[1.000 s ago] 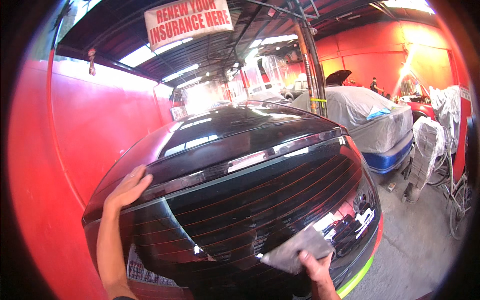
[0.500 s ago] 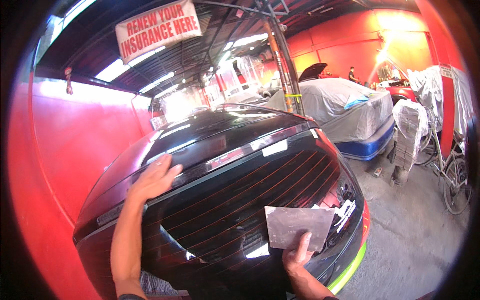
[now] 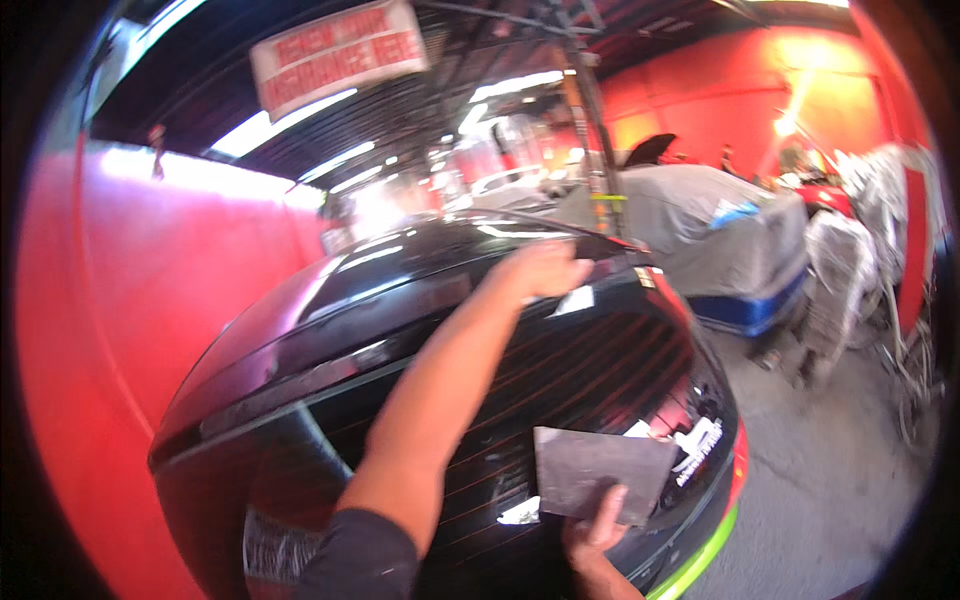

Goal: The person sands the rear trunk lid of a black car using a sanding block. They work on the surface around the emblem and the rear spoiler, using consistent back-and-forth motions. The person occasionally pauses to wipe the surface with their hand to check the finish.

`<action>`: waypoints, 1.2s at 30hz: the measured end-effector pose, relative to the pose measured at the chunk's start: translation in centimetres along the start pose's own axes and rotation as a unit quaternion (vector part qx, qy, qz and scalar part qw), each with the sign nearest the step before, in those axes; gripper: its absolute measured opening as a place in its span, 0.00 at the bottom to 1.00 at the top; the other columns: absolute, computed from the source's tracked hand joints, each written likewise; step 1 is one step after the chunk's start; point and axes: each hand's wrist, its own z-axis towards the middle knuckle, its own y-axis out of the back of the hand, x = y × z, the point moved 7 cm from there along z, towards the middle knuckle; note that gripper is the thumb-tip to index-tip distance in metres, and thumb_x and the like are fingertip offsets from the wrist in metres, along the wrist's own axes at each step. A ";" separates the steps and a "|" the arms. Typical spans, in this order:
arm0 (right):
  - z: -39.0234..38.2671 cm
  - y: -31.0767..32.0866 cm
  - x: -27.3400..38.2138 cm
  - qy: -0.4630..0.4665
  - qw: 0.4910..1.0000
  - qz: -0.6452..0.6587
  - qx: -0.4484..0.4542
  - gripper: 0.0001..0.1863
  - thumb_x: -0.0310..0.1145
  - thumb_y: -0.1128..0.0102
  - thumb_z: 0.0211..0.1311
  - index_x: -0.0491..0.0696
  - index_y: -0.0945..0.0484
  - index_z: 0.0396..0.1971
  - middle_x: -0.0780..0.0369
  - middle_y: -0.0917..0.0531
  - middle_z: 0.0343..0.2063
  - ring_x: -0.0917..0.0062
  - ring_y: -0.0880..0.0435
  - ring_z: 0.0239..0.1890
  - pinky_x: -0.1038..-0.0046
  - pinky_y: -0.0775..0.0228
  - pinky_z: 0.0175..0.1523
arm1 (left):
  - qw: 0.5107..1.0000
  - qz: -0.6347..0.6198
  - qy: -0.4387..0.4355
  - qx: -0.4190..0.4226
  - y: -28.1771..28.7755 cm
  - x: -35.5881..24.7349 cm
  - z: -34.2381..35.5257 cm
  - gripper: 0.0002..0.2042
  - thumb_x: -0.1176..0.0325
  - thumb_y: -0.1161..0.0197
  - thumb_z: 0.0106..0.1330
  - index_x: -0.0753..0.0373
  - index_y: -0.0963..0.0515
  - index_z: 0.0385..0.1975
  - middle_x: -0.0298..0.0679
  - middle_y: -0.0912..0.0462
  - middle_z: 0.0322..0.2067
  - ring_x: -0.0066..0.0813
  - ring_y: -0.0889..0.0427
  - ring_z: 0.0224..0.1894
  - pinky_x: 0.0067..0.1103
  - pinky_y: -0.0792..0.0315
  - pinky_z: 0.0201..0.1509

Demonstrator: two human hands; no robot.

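Observation:
A black car's rear fills the middle, with its dark rear window crossed by thin reddish lines. Stretched far across to the right, my left hand lies palm down at the spoiler along the top of the window. Motion blurs its fingers, but they look extended and nothing shows in them. My right hand, lower right, grips a flat grey rectangular sheet by its lower edge, thumb on the near face. The sheet is in front of the window, its material unclear. A white decal shows beside it.
A red wall runs along the left. To the right are a sheeted car on a blue base, a plastic-wrapped stack and a bicycle on the grey floor. A banner hangs overhead; a pole stands behind the car.
My left hand has swept right along the spoiler, from its left part toward the right corner. The right hand still holds the grey sheet. The whole view has shifted slightly and blurred.

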 end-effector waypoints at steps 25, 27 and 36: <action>1.5 4.3 -2.3 0.057 0.981 -0.124 -0.136 0.34 0.49 0.39 0.70 0.30 0.25 0.57 0.51 0.21 0.55 0.69 0.21 0.53 0.65 0.29 0.62 | 0.945 0.100 0.282 -0.135 8.4 10.9 -43.3 0.29 0.50 0.52 0.76 0.72 0.32 0.63 0.58 0.30 0.65 0.50 0.32 0.69 0.38 0.39 0.73; 1.7 4.7 -2.8 0.012 0.988 -0.089 -0.128 0.33 0.48 0.39 0.71 0.30 0.26 0.58 0.50 0.21 0.56 0.68 0.21 0.55 0.64 0.29 0.63 | 0.925 0.099 0.333 -0.150 9.0 12.3 -49.3 0.28 0.52 0.56 0.78 0.72 0.33 0.65 0.58 0.31 0.66 0.49 0.35 0.71 0.37 0.43 0.75; 2.6 5.5 -3.3 0.047 0.988 -0.077 -0.122 0.29 0.42 0.40 0.72 0.32 0.27 0.60 0.50 0.25 0.61 0.66 0.23 0.59 0.62 0.32 0.67 | 0.808 0.135 0.523 -0.236 7.9 22.1 -75.0 0.29 0.50 0.65 0.79 0.65 0.35 0.68 0.52 0.35 0.70 0.49 0.40 0.74 0.46 0.48 0.75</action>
